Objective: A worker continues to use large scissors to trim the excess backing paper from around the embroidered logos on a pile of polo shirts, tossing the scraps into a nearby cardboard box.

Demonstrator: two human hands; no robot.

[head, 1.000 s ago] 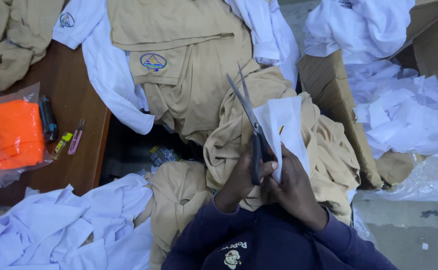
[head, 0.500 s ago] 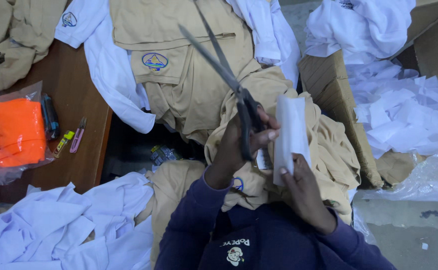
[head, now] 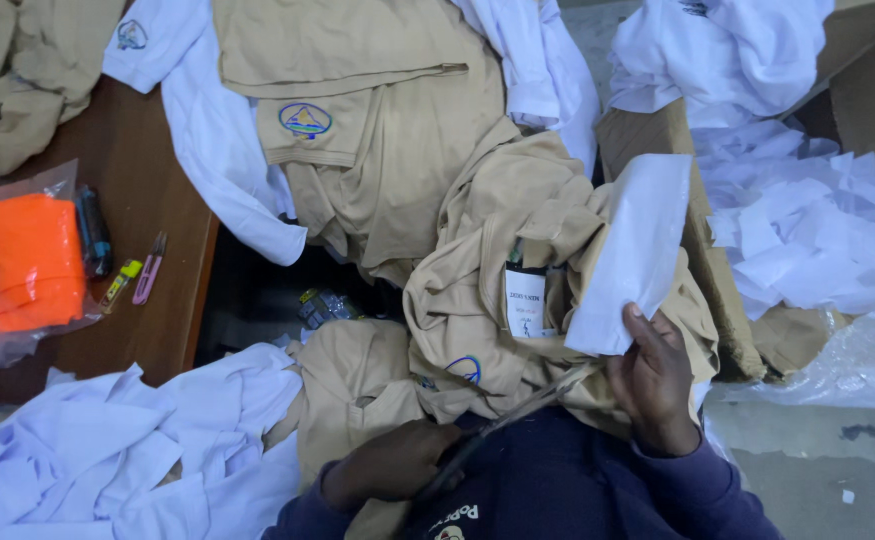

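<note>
Right hand (head: 657, 385) pinches a white paper strip (head: 632, 255), held upright over a crumpled tan shirt (head: 517, 230) with a white tag (head: 525, 303). Left hand (head: 392, 465) low near the lap, gripping scissors (head: 512, 418), blades angled up-right toward the right hand. Wooden table (head: 162, 300) at left carries an orange packet (head: 12, 262) in plastic. White shirts (head: 107, 450) piled bottom left, cardboard box (head: 687, 200) with white paper scraps (head: 807, 230) at right.

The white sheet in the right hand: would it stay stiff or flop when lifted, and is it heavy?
The white sheet stands nearly upright from the right hand, pinched only at its lower edge, so it is probably fairly stiff, like folded paper or card. One thumb and fingers carry it, so it is likely light. Being thin, it would probably crease if squeezed.
</note>
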